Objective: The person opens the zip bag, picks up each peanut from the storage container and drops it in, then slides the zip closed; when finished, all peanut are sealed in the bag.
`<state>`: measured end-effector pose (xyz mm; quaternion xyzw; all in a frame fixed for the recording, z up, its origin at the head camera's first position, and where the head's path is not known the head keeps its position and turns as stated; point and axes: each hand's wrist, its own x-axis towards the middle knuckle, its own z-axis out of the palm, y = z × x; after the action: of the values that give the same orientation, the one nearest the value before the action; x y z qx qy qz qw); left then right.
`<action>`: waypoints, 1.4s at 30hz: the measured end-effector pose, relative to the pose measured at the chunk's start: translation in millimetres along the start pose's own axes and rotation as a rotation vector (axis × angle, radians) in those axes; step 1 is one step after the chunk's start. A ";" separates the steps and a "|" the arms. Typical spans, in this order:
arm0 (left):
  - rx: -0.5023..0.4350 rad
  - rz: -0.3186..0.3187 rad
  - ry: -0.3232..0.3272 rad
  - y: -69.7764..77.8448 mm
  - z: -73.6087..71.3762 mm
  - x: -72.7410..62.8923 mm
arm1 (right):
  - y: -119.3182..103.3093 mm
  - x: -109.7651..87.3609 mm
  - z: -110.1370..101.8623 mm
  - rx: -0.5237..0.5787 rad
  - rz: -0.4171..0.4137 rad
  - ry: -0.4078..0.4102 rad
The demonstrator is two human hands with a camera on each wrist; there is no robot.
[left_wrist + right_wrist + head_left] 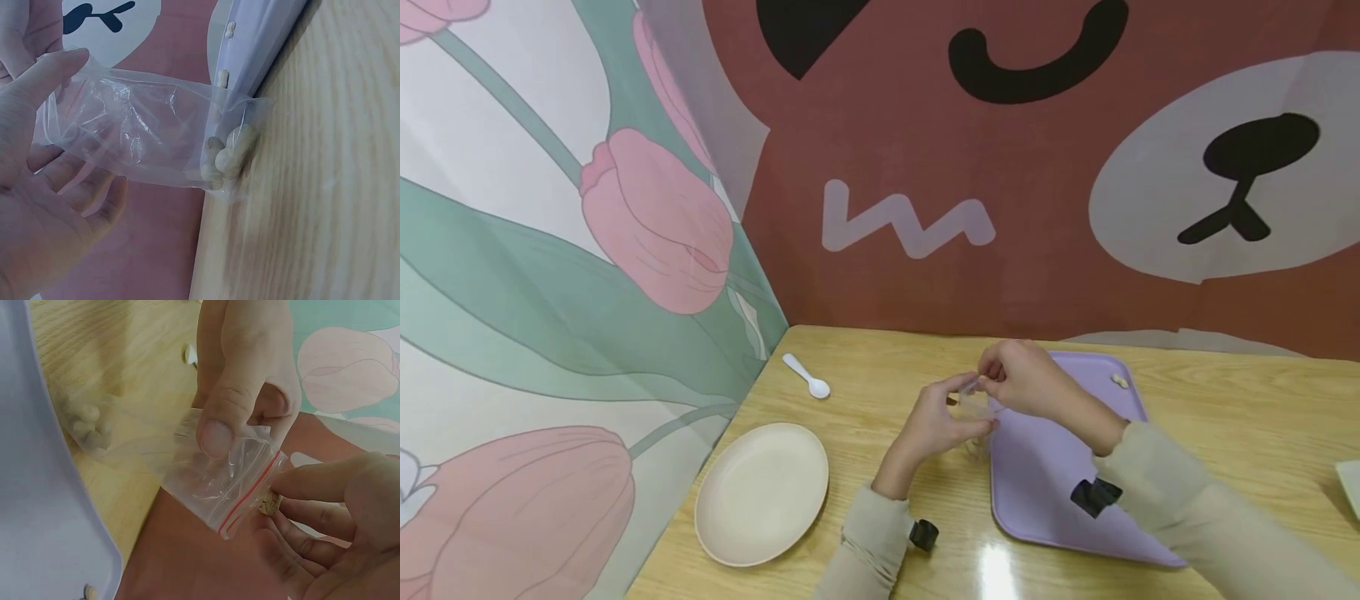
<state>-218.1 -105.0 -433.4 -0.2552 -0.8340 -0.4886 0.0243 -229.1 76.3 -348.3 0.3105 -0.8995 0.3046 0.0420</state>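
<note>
My left hand (pixel 931 427) grips a clear zip bag (pixel 144 128) near its mouth, which has a red seal line. The bag hangs down, and several peanuts (pixel 234 152) are gathered in its bottom, close over the wooden table. At the bag's opening my right hand (pixel 1026 382) pinches a single peanut (pixel 269 503) between thumb and fingers, right at the red seal. Both hands are close together by the left edge of a purple tray (pixel 1037 492). A few loose peanuts (pixel 1120 381) lie near the tray's far right corner.
To the left on the table are a round cream plate (pixel 762 496) and, behind it, a white spoon (pixel 807 377). A white object's corner (pixel 1350 483) shows at the right edge. Printed cloth walls stand behind and at the left.
</note>
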 end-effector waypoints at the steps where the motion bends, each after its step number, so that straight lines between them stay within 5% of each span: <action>1: -0.002 -0.003 -0.001 -0.3 -0.2 -0.2 | -0.1 0.2 0.4 0.006 -0.001 -0.003; 26: -0.030 -0.018 0.001 2.1 -3.2 -1.9 | 1.0 1.1 -7.8 0.019 0.056 -0.007; 33: -0.020 -0.023 0.013 0.8 -2.4 -1.1 | 29.2 -1.4 -30.7 0.006 0.163 0.032; 42: -0.021 -0.010 0.015 0.0 -0.7 -0.4 | 106.9 -23.6 -41.4 -0.054 0.301 0.029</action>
<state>-217.9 -105.7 -433.1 -0.2476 -0.8299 -0.4993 0.0256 -277.3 179.1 -376.8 0.1666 -0.9429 0.2877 0.0173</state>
